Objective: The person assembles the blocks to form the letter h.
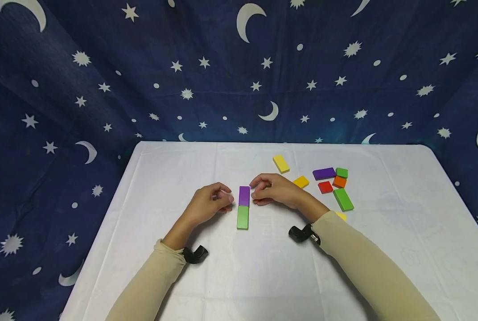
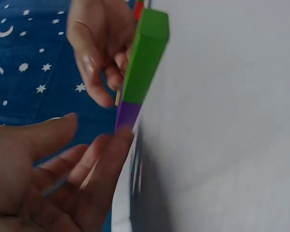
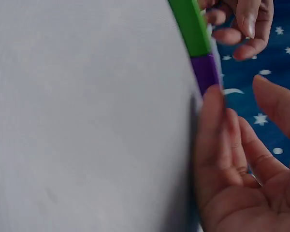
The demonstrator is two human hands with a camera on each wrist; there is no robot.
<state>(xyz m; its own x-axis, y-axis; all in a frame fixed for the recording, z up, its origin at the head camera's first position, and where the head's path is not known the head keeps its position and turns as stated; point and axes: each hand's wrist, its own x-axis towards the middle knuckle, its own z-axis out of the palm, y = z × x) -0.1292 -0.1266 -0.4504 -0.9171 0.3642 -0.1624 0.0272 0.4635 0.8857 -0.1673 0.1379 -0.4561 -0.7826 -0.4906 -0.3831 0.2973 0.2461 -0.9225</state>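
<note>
A purple block (image 1: 244, 196) and a light green block (image 1: 243, 217) lie end to end in one line on the white table, the purple one farther away. My left hand (image 1: 208, 203) is just left of the purple block, fingers loosely bent, with a gap between them and it. On the other side my right hand (image 1: 278, 191) has its fingertips close to the purple block's right edge and holds nothing. In the left wrist view the green block (image 2: 146, 55) stands nearest the camera, and a fingertip overlaps the purple block (image 2: 128, 115).
Right of my right hand lie loose blocks: a purple one (image 1: 324, 174), a red one (image 1: 325, 187), an orange one (image 1: 339, 182) and green ones (image 1: 343, 199). Several yellow blocks (image 1: 281, 163) lie near that arm, one partly under the sleeve. A starry blue cloth (image 1: 215, 102) hangs behind the table.
</note>
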